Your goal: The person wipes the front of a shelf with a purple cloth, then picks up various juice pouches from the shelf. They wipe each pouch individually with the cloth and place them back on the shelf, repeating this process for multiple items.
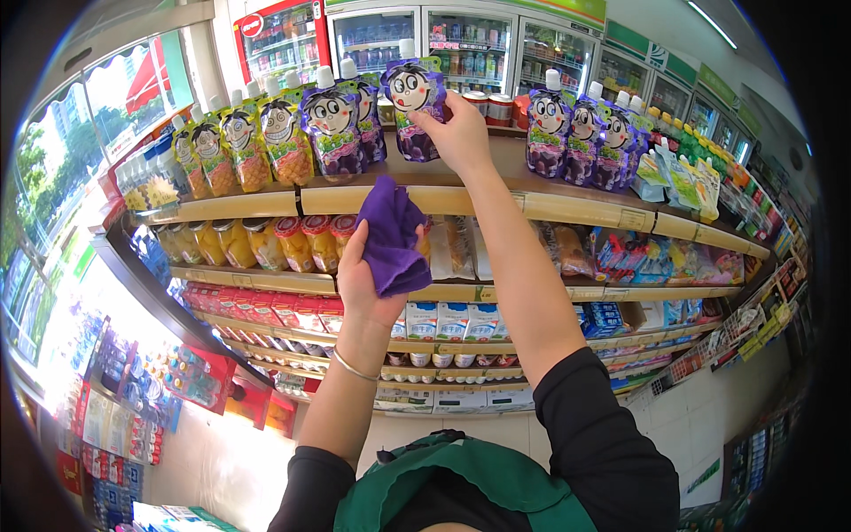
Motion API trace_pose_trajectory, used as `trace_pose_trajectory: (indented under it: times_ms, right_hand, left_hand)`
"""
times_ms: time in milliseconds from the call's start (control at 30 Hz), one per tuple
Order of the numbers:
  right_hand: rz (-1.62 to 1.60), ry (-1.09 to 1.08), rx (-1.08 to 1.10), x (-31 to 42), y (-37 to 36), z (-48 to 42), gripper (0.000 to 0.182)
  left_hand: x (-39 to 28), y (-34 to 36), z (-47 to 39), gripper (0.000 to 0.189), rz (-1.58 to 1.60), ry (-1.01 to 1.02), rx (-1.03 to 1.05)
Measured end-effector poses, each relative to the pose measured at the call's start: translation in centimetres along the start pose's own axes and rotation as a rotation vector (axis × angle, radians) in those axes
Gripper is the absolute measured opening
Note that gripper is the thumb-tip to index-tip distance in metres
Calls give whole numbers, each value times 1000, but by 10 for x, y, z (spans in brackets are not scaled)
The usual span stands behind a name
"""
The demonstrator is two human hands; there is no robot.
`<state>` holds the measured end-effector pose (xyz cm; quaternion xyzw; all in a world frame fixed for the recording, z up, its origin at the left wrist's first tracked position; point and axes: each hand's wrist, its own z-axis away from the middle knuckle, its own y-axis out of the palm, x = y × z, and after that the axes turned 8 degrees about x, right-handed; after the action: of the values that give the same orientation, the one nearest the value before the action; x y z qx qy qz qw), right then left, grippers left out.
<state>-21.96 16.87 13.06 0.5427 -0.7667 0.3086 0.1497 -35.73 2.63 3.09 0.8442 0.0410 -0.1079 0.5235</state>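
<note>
My right hand (455, 133) grips the side of a purple spouted drink pouch (415, 110) with a cartoon face and white cap, upright at the top shelf (459, 166). In my left hand (369, 286), lower and in front of the shelf edge, is a bunched purple cloth (392, 243). Left of the held pouch stand more purple pouches (331, 133), then a row of yellow-green pouches (286, 143) with pineapple pictures. Another group of purple pouches (548, 133) stands to the right of my right hand. Whether the held pouch touches the shelf, I cannot tell.
Lower shelves hold fruit jars (289, 243), milk cartons (452, 321) and bagged snacks (575, 249). Cans (498, 108) stand behind the top shelf. Glass-door coolers (469, 50) line the back. Bottled drinks (189, 379) are stacked at left; a wire rack (691, 352) is at right.
</note>
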Motion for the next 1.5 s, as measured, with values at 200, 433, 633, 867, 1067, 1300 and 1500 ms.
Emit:
trace_pose_trajectory:
  times_ms: [200, 433, 633, 867, 1067, 1300, 1500]
  right_hand:
    - [-168, -271, -40, 45, -30, 56, 26]
    - [-262, -21, 79, 38, -10, 159, 40]
    - [-232, 86, 147, 21, -23, 196, 38]
    - [-173, 107, 168, 31, -35, 211, 33]
    - [-318, 303, 336, 51, -49, 230, 38]
    - [-796, 381, 326, 32, -58, 231, 39]
    - [-737, 410, 530, 23, -80, 236, 41]
  left_hand:
    - [13, 9, 2, 43, -310, 121, -46]
    - [60, 20, 17, 53, -2022, 743, 340]
    - [71, 20, 20, 58, -1909, 437, 422]
    - [63, 1, 15, 54, -2063, 576, 407]
    - [39, -35, 0, 44, -1964, 554, 160]
    - [45, -12, 18, 41, -746, 210, -208]
    - [36, -6, 22, 33, -926, 1, 58]
